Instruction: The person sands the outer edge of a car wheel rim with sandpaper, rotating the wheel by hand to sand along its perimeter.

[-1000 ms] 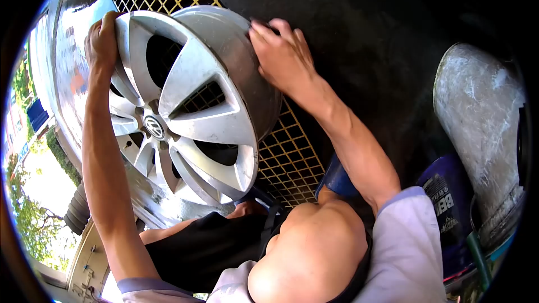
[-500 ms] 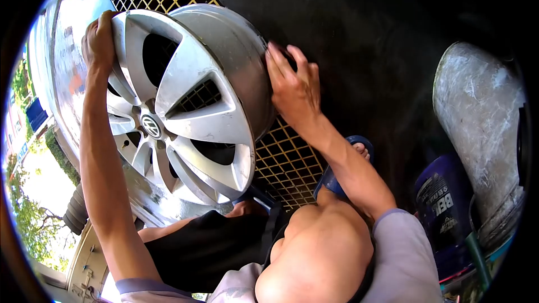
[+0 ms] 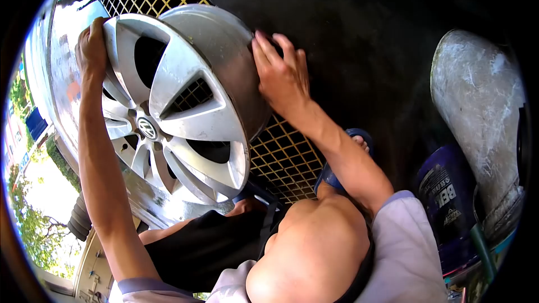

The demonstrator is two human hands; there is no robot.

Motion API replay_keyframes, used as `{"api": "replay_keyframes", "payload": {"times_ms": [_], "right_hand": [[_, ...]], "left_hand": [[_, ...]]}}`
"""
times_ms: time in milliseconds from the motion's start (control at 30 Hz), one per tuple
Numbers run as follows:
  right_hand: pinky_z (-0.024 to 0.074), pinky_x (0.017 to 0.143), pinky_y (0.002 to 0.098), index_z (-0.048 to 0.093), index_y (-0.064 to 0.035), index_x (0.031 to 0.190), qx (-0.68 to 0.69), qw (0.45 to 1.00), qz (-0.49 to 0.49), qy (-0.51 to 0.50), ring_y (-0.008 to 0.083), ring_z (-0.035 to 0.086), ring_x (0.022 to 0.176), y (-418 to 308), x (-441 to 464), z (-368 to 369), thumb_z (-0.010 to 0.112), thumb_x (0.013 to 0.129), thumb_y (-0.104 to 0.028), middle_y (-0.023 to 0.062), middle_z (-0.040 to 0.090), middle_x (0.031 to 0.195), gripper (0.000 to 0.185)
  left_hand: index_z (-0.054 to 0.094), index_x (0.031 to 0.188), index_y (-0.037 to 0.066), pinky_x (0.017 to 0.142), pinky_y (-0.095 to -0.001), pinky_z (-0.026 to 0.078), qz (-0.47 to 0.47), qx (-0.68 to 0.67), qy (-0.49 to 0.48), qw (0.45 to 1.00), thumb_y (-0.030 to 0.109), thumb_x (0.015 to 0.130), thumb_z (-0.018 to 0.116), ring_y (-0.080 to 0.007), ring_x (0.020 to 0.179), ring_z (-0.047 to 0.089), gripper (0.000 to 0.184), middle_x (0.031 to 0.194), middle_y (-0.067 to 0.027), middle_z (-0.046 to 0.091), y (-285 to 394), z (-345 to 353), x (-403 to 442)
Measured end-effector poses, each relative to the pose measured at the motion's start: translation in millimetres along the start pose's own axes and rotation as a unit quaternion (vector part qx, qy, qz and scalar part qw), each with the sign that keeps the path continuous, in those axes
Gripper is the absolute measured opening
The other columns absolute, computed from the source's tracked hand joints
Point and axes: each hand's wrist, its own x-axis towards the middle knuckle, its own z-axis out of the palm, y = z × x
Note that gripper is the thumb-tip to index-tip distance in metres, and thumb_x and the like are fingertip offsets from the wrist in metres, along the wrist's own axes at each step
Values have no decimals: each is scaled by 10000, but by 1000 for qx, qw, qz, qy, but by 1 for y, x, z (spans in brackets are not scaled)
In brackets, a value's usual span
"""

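Observation:
A silver alloy wheel rim [image 3: 193, 118] with a VW centre emblem [image 3: 147, 128] stands tilted, its spoked face turned to the left. My left hand [image 3: 92, 49] is closed over the edge of the face at the upper left, its fingertips partly hidden behind the rim. At the back edge of the barrel is my right hand [image 3: 282, 73], fingers bent against the metal. Its thumb and some fingertips are hard to make out in the dark. Scuffs and small marks show on the spokes and barrel.
Yellow grating [image 3: 283, 157] runs beneath the rim over a dark floor. A purple container [image 3: 446, 196] and a scratched grey panel [image 3: 477, 101] stand at the right. My knee [image 3: 314, 241] and sandalled foot [image 3: 337, 174] are close by. A shiny metallic surface [image 3: 67, 73] lies behind the rim.
The rim and both hands have shifted slightly left in view, the right hand also a little upward. Both hands keep their places on the rim.

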Motion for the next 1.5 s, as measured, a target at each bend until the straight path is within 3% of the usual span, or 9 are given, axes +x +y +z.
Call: {"api": "replay_keyframes", "payload": {"times_ms": [500,633,767,967,1100,1133,1300,1367,1500], "right_hand": [[485,909,521,625,11,1248,64,996,51,-35,327,478,1267,-8,-41,-7,591,852,-56,104,561,1398,404],[485,923,506,640,29,1224,28,998,49,-3,313,508,1238,-12,-3,-7,587,855,-59,104,598,1357,383],[485,905,494,663,23,1193,64,997,35,-14,298,516,1229,-2,-32,-11,592,854,-66,98,616,1336,358],[474,881,423,702,2,1135,18,1000,-1,21,283,550,1170,0,6,-6,606,845,-68,72,678,1238,314],[487,834,410,702,15,1133,3,1000,-13,3,277,558,1170,1,-24,-15,608,856,-74,78,682,1239,306],[478,840,378,696,-16,1165,-5,1000,-5,-2,266,530,1188,0,-25,-14,649,770,-36,44,668,1274,398],[484,865,382,680,-9,1196,-2,1000,-13,5,281,519,1199,2,5,-8,657,759,-31,56,649,1297,439],[491,838,411,685,7,1169,14,1000,-24,13,283,534,1189,5,-11,-9,596,865,-93,65,662,1269,332],[480,861,406,683,-6,1182,-25,999,-22,-1,278,519,1195,1,-13,-12,594,864,-108,61,635,1309,345]], "left_hand": [[766,1084,90,885,-355,469,58,10,21,998,421,938,406,-268,881,656,510,965,-148,738,14,-1,-11],[753,1085,50,882,-338,466,-15,-27,-12,999,394,941,402,-252,870,660,512,935,-147,733,11,-2,-7],[753,1082,51,877,-329,465,52,-18,0,998,394,941,401,-242,868,657,511,935,-147,732,6,-2,-3],[765,1044,66,879,-352,460,-24,-18,1,1000,391,942,407,-253,849,653,495,930,-141,733,7,-3,-5],[767,1038,66,871,-353,459,59,-45,-13,997,391,942,408,-257,857,654,493,934,-151,731,4,-1,-5],[781,1033,89,815,-298,485,95,-20,0,995,307,986,393,-193,806,649,447,914,-113,735,4,-1,-5],[781,1030,95,848,-299,473,30,-4,-20,999,313,981,384,-195,867,648,455,975,-105,733,3,-4,-4],[773,1044,87,861,-341,462,34,-25,-9,999,393,940,413,-244,864,666,484,932,-123,745,9,-2,-8],[771,1053,94,864,-332,461,29,-11,-2,1000,394,932,427,-237,876,666,472,945,-119,744,15,-3,-12]]}}
